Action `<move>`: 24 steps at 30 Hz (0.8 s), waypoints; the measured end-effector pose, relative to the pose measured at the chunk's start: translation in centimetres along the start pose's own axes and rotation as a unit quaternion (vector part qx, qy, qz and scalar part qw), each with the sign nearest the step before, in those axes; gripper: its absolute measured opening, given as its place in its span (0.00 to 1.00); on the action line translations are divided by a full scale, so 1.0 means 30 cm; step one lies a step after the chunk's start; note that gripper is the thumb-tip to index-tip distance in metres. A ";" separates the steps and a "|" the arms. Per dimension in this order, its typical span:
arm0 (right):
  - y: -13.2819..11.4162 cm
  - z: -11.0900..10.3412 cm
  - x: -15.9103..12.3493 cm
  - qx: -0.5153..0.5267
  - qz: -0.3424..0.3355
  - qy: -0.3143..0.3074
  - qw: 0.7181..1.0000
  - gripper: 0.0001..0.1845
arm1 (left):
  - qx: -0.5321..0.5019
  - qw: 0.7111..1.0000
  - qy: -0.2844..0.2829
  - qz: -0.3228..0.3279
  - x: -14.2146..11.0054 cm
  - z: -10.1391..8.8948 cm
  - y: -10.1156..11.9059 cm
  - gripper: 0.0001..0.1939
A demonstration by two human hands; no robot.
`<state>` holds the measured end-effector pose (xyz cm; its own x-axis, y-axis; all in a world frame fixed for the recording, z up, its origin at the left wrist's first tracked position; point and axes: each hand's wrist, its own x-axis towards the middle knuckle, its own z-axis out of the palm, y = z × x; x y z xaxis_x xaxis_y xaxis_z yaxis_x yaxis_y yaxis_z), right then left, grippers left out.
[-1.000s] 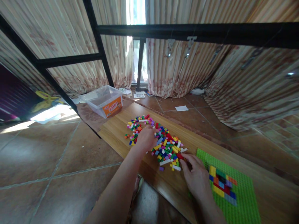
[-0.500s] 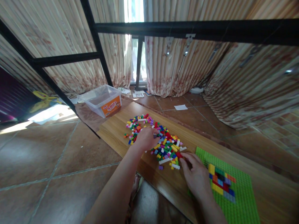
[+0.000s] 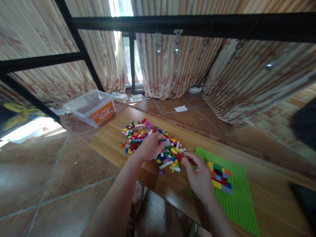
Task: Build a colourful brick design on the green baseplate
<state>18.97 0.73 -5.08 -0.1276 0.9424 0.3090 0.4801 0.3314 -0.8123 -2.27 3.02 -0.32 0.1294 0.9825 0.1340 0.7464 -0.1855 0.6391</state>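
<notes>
Small multicoloured toy building bricks lie in a loose heap on a wooden bench top. Over the middle of the heap is my left hand, its fingers curled in to the thumb; whatever they pinch is too small to make out. My right hand is at the heap's right end, thumb and fingers closed on a red brick. Partly behind that hand lies a green studded baseplate, bearing a flat patch of joined bricks in yellow, red, blue, grey and other colours.
A clear plastic box with an orange label stands beyond the bench's left end. A dark flat object lies at the right. Black metal bars cross in front of striped curtains. Paper lies on the tiled floor.
The view has swung right, so the scene sits further left and the dark object at right has appeared. Both hands stay by the heap; the right still has the red brick.
</notes>
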 end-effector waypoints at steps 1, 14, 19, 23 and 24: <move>-0.017 0.000 -0.003 0.045 0.024 0.017 0.999 0.15 | -0.037 0.999 -0.034 0.018 -0.005 -0.002 0.016 0.10; -0.062 -0.015 -0.033 0.208 0.081 -0.013 0.975 0.10 | -0.214 0.953 -0.209 0.036 -0.041 0.081 0.140 0.10; -0.065 -0.025 -0.038 0.197 0.069 -0.008 0.978 0.11 | -0.236 0.947 -0.219 0.022 -0.043 0.096 0.148 0.10; -0.068 -0.027 -0.037 0.234 0.100 0.008 0.967 0.13 | -0.269 0.935 -0.230 0.015 -0.042 0.104 0.150 0.10; -0.067 -0.024 -0.035 0.250 0.112 0.012 0.962 0.13 | -0.278 0.933 -0.230 0.014 -0.041 0.106 0.150 0.09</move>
<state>18.77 -0.97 -3.40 -0.0457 0.9934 0.1050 0.0158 0.1058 -0.9943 3.01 1.03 -0.02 0.5053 0.8571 -0.0999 0.3017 -0.0671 0.9510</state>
